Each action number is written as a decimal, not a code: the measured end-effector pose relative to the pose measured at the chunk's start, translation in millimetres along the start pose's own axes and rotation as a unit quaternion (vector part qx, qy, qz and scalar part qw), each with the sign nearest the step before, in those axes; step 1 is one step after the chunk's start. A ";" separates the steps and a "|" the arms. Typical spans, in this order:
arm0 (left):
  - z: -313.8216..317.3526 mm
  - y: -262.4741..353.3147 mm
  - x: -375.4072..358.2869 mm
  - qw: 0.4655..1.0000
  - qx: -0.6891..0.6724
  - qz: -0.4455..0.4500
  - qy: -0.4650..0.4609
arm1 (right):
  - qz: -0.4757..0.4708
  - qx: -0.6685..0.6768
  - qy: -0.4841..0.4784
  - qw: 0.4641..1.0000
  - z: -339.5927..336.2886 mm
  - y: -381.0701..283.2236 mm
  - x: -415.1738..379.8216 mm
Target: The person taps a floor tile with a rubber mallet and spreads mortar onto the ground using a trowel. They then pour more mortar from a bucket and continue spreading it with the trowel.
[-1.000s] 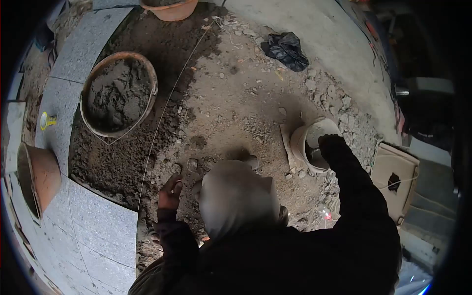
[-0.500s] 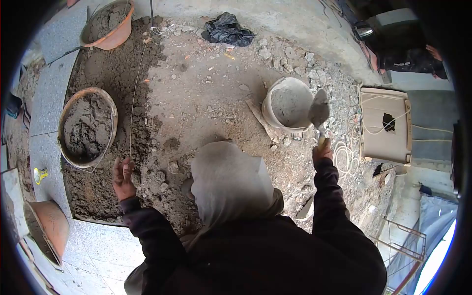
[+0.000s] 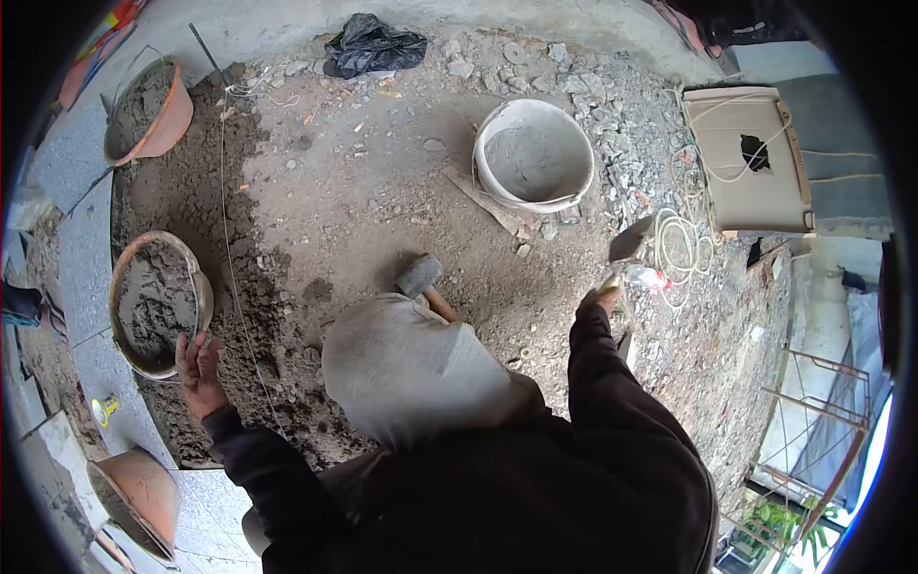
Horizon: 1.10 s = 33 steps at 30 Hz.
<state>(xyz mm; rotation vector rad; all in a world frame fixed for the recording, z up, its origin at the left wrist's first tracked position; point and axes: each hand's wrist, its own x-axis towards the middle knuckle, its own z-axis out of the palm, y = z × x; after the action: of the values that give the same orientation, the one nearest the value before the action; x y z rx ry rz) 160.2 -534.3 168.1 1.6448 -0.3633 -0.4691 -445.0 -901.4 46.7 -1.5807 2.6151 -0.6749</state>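
My right hand (image 3: 599, 300) is closed on the handle of a trowel (image 3: 631, 240), whose blade points away over the rubble. My left hand (image 3: 199, 373) has its fingers raised and slightly apart, with nothing visible in them, beside the near rim of a bucket (image 3: 204, 298) of dark wet mortar. Whether it touches the rim is unclear. A string (image 3: 228, 225) runs over the strip of mortar (image 3: 177, 206) on the ground. Farther off, a pale bucket (image 3: 486, 179) holds grey cement. A mallet (image 3: 419, 276) lies just beyond the grey cloth-covered head below me.
Orange buckets stand at the upper left (image 3: 172, 124) and lower left (image 3: 148, 483), near speckled tiles (image 3: 84, 225). A yellow tape measure (image 3: 104, 409) lies on a tile. Black plastic (image 3: 373, 46), a cardboard box (image 3: 741, 191), coiled cord (image 3: 681, 239) and a bottle (image 3: 647, 278) lie around.
The view has shifted and turned. My left hand has come close to the dark mortar bucket's rim. The trowel has swung lower and tilted, still in my right hand. The mallet and bottle now show.
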 end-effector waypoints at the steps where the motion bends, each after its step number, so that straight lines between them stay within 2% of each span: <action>1: 2.1 4.1 -1.9 0.999 0.011 0.020 -0.022 | 0.049 -0.020 -0.044 0.998 17.7 13.9 -1.6; 3: 3.2 9.1 -10.1 1.000 0.008 0.018 -0.011 | 0.146 -0.070 -0.138 0.977 35.9 35.9 -5.5; 4: 0.2 14.3 -15.1 1.000 0.012 0.019 0.002 | 0.146 0.001 -0.099 0.984 43.6 37.2 -4.7; 5: 0.7 17.5 -19.5 1.000 0.002 0.013 0.027 | 0.176 0.116 -0.115 0.971 16.1 0.3 -12.1; 6: -0.8 14.2 -22.2 0.998 -0.004 0.012 0.065 | 0.252 0.215 -0.120 0.936 -22.6 -46.3 -23.4; 7: -9.1 -3.9 -23.1 0.993 -0.051 0.032 0.102 | 0.290 0.340 -0.060 0.893 3.2 -33.2 -2.1; 8: -11.5 -12.6 -22.8 0.984 -0.059 0.032 0.162 | 0.207 0.446 0.007 0.871 44.2 -2.0 37.5; 9: -13.4 -19.6 -22.9 0.969 -0.088 0.052 0.225 | 0.219 0.517 -0.029 0.827 -7.7 -74.5 14.3; 10: -18.7 -27.7 -21.2 0.951 -0.089 0.060 0.292 | 0.160 0.552 -0.070 0.815 -18.6 -99.4 20.4; 11: -22.4 -30.9 -20.7 0.931 -0.095 0.077 0.343 | 0.131 0.555 -0.088 0.817 -51.8 -155.0 -0.2; 12: -27.8 -37.3 -18.1 0.912 -0.069 0.057 0.399 | 0.060 0.565 -0.160 0.807 -78.4 -195.2 -19.4; 13: -38.5 -62.2 -13.4 0.893 -0.014 0.055 0.446 | -0.022 0.529 -0.197 0.825 -94.2 -229.1 -33.4; 14: -43.8 -71.7 -11.5 0.880 -0.050 0.016 0.472 | -0.057 0.493 -0.231 0.837 -104.7 -264.2 -49.5; 15: -43.1 -74.2 -5.3 0.868 -0.092 -0.022 0.488 | -0.105 0.508 -0.288 0.805 -107.7 -291.0 -65.7; 16: -38.1 -59.9 -0.7 0.873 -0.153 -0.056 0.461 | -0.155 0.518 -0.338 0.770 -113.4 -315.4 -81.8; 17: -31.9 -43.6 2.9 0.874 -0.214 -0.091 0.427 | -0.167 0.511 -0.434 0.723 -124.1 -339.4 -104.3; 18: -25.8 -38.9 8.0 0.866 -0.239 -0.081 0.431 | -0.198 0.499 -0.448 0.715 -120.3 -359.2 -123.2; 19: -22.6 -35.6 13.1 0.858 -0.263 -0.070 0.435 | -0.221 0.504 -0.494 0.673 -122.6 -379.8 -148.7; 20: -22.0 -48.8 16.9 0.857 -0.257 -0.068 0.441 | -0.328 0.458 -0.481 0.672 -122.0 -402.5 -174.1; 21: -23.2 -60.8 21.4 0.856 -0.250 -0.066 0.448 | -0.409 0.431 -0.504 0.627 -111.0 -422.1 -189.7; 23: -22.8 -48.5 11.2 0.828 -0.315 -0.100 0.453 | -0.419 0.315 -0.627 0.577 -176.0 -460.8 -286.5; 25: -27.2 -60.4 -1.7 0.824 -0.327 -0.150 0.438 | -0.503 0.216 -0.665 0.508 -179.0 -487.1 -350.1; 26: -28.7 -68.1 -7.2 0.806 -0.365 -0.165 0.435 | -0.539 0.164 -0.676 0.475 -178.0 -494.2 -380.9; 28: -28.0 -74.3 -18.6 0.767 -0.425 -0.199 0.436 | -0.568 0.122 -0.684 0.442 -168.1 -502.9 -439.2; 29: -23.8 -73.5 -23.6 0.746 -0.446 -0.220 0.443 | -0.633 0.052 -0.637 0.436 -178.4 -506.6 -466.8; 31: 11.1 -100.7 -13.6 0.775 -0.364 -0.230 0.463 | -0.770 0.033 -0.512 0.380 -169.4 -500.4 -507.1; 32: 26.3 -95.8 -12.4 0.766 -0.393 -0.222 0.457 | -0.806 0.029 -0.478 0.347 -179.1 -490.1 -533.1; 33: 34.3 -87.8 -22.3 0.802 -0.355 -0.230 0.422 | -0.840 0.027 -0.442 0.313 -188.8 -479.8 -559.1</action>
<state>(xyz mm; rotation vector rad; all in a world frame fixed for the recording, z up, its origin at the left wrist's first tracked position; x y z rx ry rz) 120.8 -541.7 79.9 1.0213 0.8223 -0.1401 189.5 -551.4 277.8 -2.6655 -0.4777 0.3574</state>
